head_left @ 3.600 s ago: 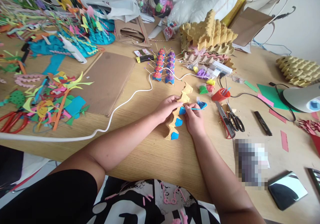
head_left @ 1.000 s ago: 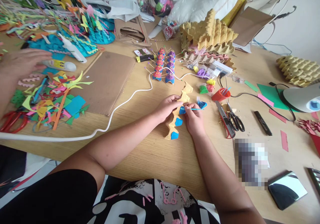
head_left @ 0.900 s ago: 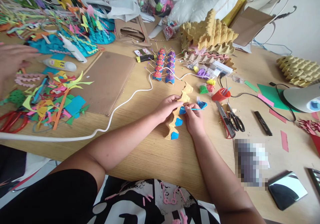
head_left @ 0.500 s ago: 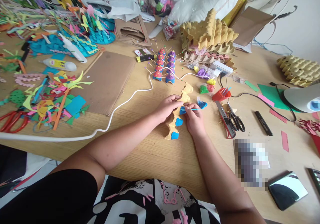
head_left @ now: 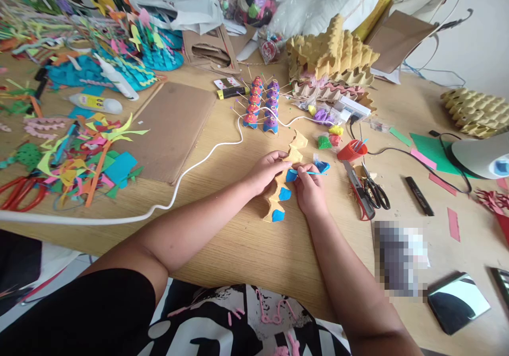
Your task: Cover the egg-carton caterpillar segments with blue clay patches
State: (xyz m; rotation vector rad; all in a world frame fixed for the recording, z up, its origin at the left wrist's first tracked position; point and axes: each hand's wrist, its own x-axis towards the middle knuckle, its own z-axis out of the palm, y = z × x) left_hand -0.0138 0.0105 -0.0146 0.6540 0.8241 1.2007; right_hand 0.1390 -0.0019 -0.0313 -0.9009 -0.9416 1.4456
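A yellow egg-carton strip [head_left: 295, 154] lies lengthwise on the table, with blue clay patches [head_left: 284, 194] on the right faces of its nearer cups. My left hand [head_left: 266, 172] is closed on the strip's left side, its fingers curled over the edge. In my right hand [head_left: 310, 190] a thin light-blue modelling tool [head_left: 318, 173] is pinched between thumb and fingers. The tool's left end meets the uppermost blue patch, partly hidden by the fingers. Just beyond that hand sits an opened packet of blue clay [head_left: 323, 166].
Two decorated carton strips, one red [head_left: 254, 101] and one purple [head_left: 272, 104], stand ahead. A white cable [head_left: 210, 152] crosses the table. Right are an orange cup [head_left: 352, 151], a utility knife [head_left: 360, 192] and scissors [head_left: 376, 189]. Cardboard [head_left: 167, 133] and paper scraps [head_left: 99, 160] lie left.
My right hand and the tool have shifted slightly at the uppermost blue patch. The left hand and the carton strip stay in place.
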